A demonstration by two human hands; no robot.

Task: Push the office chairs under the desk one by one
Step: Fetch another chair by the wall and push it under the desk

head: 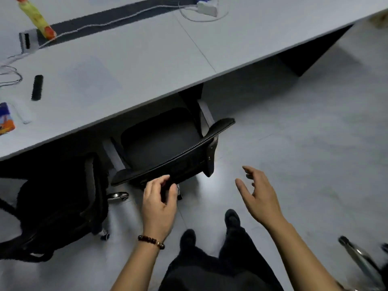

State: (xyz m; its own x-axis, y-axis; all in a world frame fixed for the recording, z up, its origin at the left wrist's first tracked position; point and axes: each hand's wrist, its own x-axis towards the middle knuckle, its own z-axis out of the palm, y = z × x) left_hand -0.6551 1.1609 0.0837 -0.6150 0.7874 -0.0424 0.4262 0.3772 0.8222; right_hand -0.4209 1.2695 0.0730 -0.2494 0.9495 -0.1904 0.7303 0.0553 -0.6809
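Left fingers (168,181) curled, perhaps touching the black office chair (168,143) backrest; right fingers (249,175) spread, free.

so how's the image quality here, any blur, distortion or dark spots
Head view: wide-angle bending bows the desk edge; soft overall, with motion blur on the right hand; the chair seat and the space under the desk fall into deep shadow; a pale glare patch lies on the floor behind the chair.

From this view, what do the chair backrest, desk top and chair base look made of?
Chair backrest: looks like black mesh or fabric in a matte plastic frame; stitched-looking top edge, too dark to be sure.
Desk top: smooth pale grey laminate, likely; matte, a thin panel seam.
Chair base: polished metal, probably chrome; bright reflections.
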